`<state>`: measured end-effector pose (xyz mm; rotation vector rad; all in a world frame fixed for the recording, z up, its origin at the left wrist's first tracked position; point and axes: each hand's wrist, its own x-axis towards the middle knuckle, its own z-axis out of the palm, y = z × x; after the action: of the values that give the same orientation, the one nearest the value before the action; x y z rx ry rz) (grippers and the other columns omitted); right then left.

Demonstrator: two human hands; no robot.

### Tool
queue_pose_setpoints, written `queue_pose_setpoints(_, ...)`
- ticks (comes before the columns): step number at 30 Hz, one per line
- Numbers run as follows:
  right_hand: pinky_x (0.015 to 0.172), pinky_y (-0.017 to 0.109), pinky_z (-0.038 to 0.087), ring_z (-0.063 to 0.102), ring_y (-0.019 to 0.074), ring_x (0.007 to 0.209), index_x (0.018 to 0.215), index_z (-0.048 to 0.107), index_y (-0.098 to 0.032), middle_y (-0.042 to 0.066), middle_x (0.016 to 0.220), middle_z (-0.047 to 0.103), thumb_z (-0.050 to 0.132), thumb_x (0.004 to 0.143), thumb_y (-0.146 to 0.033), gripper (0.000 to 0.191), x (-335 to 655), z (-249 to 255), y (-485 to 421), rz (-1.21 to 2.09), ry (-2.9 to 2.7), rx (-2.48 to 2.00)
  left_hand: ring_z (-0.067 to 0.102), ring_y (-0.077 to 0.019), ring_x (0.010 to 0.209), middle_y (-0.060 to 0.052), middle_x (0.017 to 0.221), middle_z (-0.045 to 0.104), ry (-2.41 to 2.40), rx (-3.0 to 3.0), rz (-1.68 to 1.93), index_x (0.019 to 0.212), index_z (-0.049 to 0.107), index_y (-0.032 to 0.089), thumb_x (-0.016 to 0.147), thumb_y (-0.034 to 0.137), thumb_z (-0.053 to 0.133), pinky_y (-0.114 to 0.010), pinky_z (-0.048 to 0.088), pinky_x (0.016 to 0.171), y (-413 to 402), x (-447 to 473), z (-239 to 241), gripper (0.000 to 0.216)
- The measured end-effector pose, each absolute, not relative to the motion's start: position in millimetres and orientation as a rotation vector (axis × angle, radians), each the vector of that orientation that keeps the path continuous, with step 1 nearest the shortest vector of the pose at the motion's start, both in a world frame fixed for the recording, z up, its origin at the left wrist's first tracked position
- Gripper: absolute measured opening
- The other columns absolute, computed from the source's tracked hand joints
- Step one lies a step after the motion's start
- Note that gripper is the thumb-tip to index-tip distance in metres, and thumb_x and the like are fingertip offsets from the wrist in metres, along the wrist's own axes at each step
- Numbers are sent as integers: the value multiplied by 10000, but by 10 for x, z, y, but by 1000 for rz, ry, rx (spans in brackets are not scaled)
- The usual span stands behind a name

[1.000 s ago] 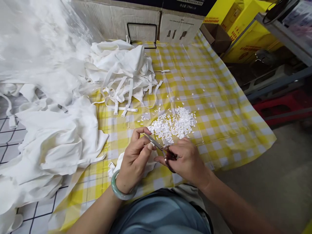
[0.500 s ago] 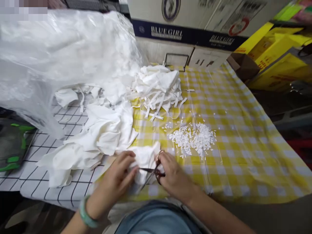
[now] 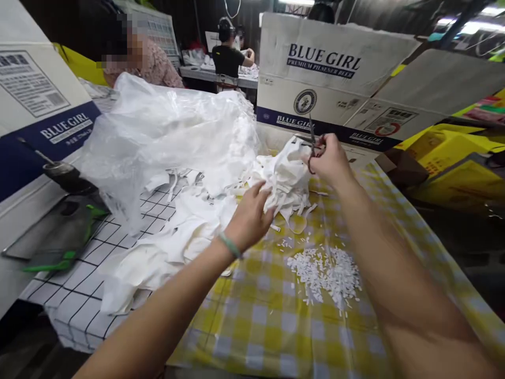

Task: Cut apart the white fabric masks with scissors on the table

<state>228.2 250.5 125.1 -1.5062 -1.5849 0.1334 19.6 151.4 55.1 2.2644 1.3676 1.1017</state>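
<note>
My right hand (image 3: pixel 329 160) grips dark-handled scissors (image 3: pixel 312 138) with the blades pointing up, at the far side of a heap of white fabric pieces with thin straps (image 3: pixel 290 173). A raised piece of that white fabric lies against its fingertips; whether they pinch it I cannot tell. My left hand (image 3: pixel 252 218), a green bangle at its wrist, reaches over the heap's near left side with fingers apart, holding nothing visible. Closer to me on the right is a pile of small white snipped bits (image 3: pixel 327 273). More flat white cloth (image 3: pixel 169 247) lies left of my left hand.
A big clear plastic bag of white material (image 3: pixel 177 126) fills the back left. Printed cartons (image 3: pixel 315 84) wall the far side, another carton (image 3: pixel 47 100) stands left. A green-edged mesh tray (image 3: pixel 59 237) sits at left. Two people work beyond the table.
Both hands have moved forward from the near table edge to the strapped heap, the scissors going with my right hand. The white piece at the near edge is gone from there. The view has tilted up.
</note>
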Motion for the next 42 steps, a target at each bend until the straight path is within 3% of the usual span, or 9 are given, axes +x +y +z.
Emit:
queue_pose_setpoints(3,802,384,456,561,218,851,890,477,-226,38,923,595,739,678,-257,338,2180,730,2257,124,-1653,-1501,484,-372,1298,-214,1345,554,1522,2277,984,1139,606,145,885,211,562,-605,404,1063,963,-142,9,267)
queue_pose_setpoints(6,726,320,461,565,179,779,954,513,-225,20,891,613,612,804,-229,179,1698,161,1948,626,-2041,-1279,444,-407,1330,-221,1417,502,1663,2416,716,1195,591,143,872,248,592,-634,376,1076,571,-462,-326,340)
queue_pose_setpoints(10,837,332,436,562,212,928,803,544,-206,34,889,631,651,638,-26,267,1015,-238,1860,749,-2244,-1140,479,-368,1312,-182,1435,503,1713,2516,561,1142,615,159,879,409,606,-534,433,1068,536,-876,-435,363)
queue_pose_setpoints(18,726,261,435,551,166,787,748,492,-216,-8,757,587,540,617,31,284,1183,-86,752,947,-2291,-1014,574,-294,1148,-164,1175,609,1880,2359,911,1022,597,161,927,229,484,-477,475,992,698,-1320,-156,162)
queue_pose_setpoints(23,666,237,430,547,150,756,771,508,-221,-15,792,579,501,561,37,332,1494,-27,-56,1393,-2030,-1153,605,-280,1051,-138,1075,633,1724,2312,993,985,619,165,904,187,506,-448,505,931,454,-983,-124,141)
queue_pose_setpoints(26,607,229,420,517,134,680,778,479,-231,-19,780,561,566,643,-21,265,1764,51,-268,1610,-1785,-1212,614,-273,1080,-142,1098,655,1634,2235,914,984,641,151,916,178,479,-429,507,950,338,-997,-206,178)
queue_pose_setpoints(30,540,253,407,487,148,636,797,426,-246,0,776,521,651,797,-270,226,2172,162,-260,1476,-1364,-1272,608,-273,1095,-163,1138,650,1597,2242,851,1006,651,124,893,135,465,-430,491,982,275,-1116,-280,218)
queue_pose_setpoints(34,563,263,431,525,155,659,781,448,-244,6,779,545,726,764,-369,305,2276,72,-166,1325,-1216,-1466,565,-278,1097,-158,1148,620,1473,2355,761,1086,643,133,860,112,484,-443,482,965,291,-1093,-280,278)
queue_pose_setpoints(42,961,381,435,577,213,1029,955,525,-244,51,1068,615,737,768,-307,290,1523,-183,-6,889,-1593,-1486,537,-284,1049,-131,1093,639,1285,2398,687,847,670,180,867,171,519,-482,453,950,337,-810,-131,153)
